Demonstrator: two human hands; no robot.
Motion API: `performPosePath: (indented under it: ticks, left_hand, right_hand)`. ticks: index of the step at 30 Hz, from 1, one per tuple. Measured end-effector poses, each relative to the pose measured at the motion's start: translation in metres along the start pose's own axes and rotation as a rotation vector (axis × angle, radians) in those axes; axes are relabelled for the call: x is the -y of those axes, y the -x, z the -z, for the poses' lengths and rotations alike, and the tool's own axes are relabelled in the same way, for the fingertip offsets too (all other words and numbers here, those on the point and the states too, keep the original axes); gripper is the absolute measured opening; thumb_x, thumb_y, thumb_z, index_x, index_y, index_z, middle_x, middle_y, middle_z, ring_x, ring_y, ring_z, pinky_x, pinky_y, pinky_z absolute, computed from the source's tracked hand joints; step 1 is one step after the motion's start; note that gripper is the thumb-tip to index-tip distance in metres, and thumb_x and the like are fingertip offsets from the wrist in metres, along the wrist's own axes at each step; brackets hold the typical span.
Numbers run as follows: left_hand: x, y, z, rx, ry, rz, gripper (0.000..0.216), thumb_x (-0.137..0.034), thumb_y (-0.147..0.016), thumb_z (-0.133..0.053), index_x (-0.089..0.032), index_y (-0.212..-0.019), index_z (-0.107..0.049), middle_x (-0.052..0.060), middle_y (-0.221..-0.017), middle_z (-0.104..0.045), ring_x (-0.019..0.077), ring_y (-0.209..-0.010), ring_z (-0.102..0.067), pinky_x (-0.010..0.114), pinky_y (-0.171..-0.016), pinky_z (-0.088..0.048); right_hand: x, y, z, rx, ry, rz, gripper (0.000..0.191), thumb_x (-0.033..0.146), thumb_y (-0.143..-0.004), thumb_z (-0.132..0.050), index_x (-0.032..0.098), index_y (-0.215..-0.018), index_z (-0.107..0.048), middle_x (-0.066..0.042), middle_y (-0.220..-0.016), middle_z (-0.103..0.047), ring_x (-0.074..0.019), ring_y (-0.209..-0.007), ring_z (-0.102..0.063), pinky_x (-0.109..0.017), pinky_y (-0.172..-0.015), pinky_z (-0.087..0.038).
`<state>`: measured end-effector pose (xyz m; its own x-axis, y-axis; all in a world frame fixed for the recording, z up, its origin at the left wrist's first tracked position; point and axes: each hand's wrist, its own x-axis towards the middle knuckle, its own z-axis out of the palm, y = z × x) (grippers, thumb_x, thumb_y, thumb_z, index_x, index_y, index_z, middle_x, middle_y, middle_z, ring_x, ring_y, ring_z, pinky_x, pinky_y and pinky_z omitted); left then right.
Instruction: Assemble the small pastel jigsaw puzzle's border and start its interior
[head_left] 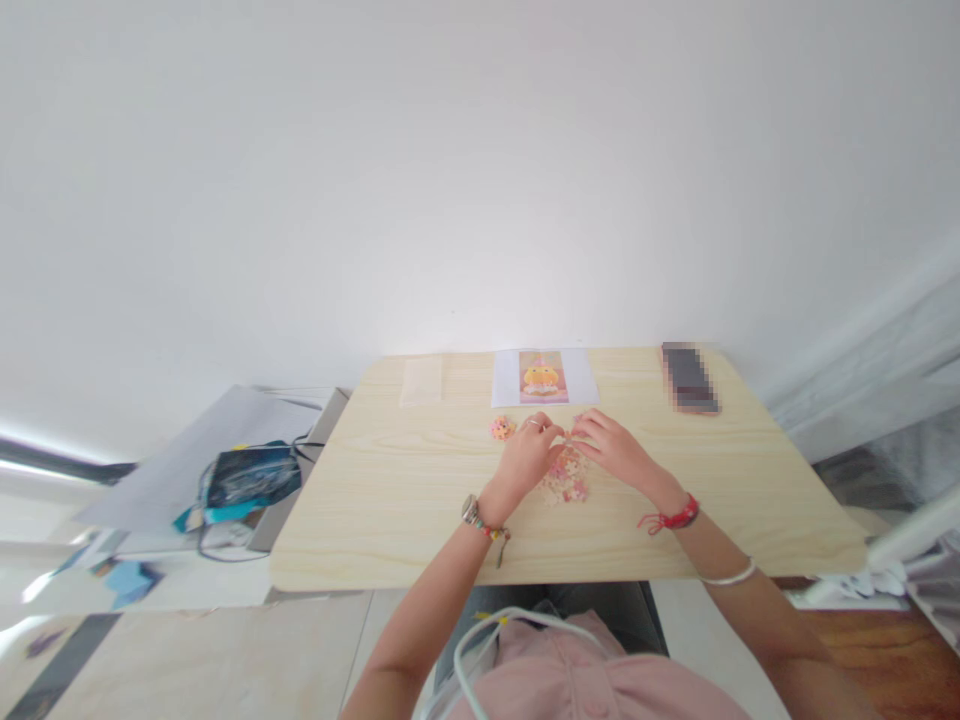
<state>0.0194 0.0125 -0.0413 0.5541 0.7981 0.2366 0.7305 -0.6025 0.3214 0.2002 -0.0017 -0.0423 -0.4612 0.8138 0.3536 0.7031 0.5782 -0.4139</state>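
Observation:
My left hand and my right hand meet over a loose pile of small pink and cream jigsaw puzzle pieces. Fingers of both hands are closed in a pinch, their tips nearly touching around a small pale puzzle piece. Its exact shape is too small to tell. Left of my left hand lies a small cluster of orange, yellow and pink puzzle pieces. Behind the hands, a white sheet bears a printed picture of a yellow figure. My hands partly cover the pile.
All this lies on a light wooden table against a white wall. A clear plastic sheet or bag is at the back left, and a dark, pixelated phone-like object at the back right. A dark bag sits left of the table.

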Motion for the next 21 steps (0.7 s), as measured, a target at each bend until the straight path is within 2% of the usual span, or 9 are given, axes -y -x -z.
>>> performPosePath:
  ticks: [8, 11, 17, 21]
  left_hand:
    - [-0.022, -0.044, -0.016, 0.204, -0.085, -0.008, 0.02, -0.025, -0.086, -0.041, -0.017, -0.099, -0.054, 0.008, -0.096, -0.051, 0.0177, -0.088, -0.053, 0.027, -0.072, -0.045]
    - [-0.024, -0.05, -0.019, 0.236, -0.09, 0.015, 0.021, -0.027, -0.087, -0.041, -0.016, -0.1, -0.053, 0.009, -0.098, -0.05, 0.0185, -0.088, -0.053, 0.028, -0.071, -0.046]
    - [0.006, -0.022, -0.003, 0.116, -0.05, 0.119, 0.021, -0.021, -0.08, -0.052, -0.016, -0.101, -0.054, 0.008, -0.101, -0.051, 0.0183, -0.092, -0.053, 0.029, -0.077, -0.045]
    - [0.026, 0.006, 0.013, 0.11, 0.006, 0.23, 0.019, -0.019, -0.077, -0.054, -0.016, -0.096, -0.058, 0.007, -0.097, -0.053, 0.0178, -0.088, -0.055, 0.03, -0.079, -0.045]
  right_hand:
    - [-0.045, 0.013, 0.001, -0.006, 0.038, -0.104, 0.013, 0.024, -0.084, -0.047, 0.018, -0.09, -0.056, -0.006, -0.087, -0.053, -0.0176, -0.081, -0.054, -0.032, -0.074, -0.046]
    - [-0.054, 0.017, 0.0, 0.015, 0.084, -0.152, 0.014, 0.023, -0.084, -0.046, 0.017, -0.09, -0.057, -0.006, -0.087, -0.053, -0.0176, -0.081, -0.054, -0.032, -0.074, -0.045]
    - [-0.043, 0.02, 0.004, 0.025, 0.121, -0.191, 0.017, 0.022, -0.085, -0.043, 0.018, -0.093, -0.059, -0.006, -0.089, -0.053, -0.0171, -0.083, -0.054, -0.032, -0.078, -0.044]
    - [-0.025, 0.022, 0.001, 0.028, 0.076, -0.114, 0.019, 0.02, -0.085, -0.042, 0.019, -0.096, -0.058, -0.006, -0.093, -0.053, -0.0177, -0.09, -0.053, -0.032, -0.081, -0.044]
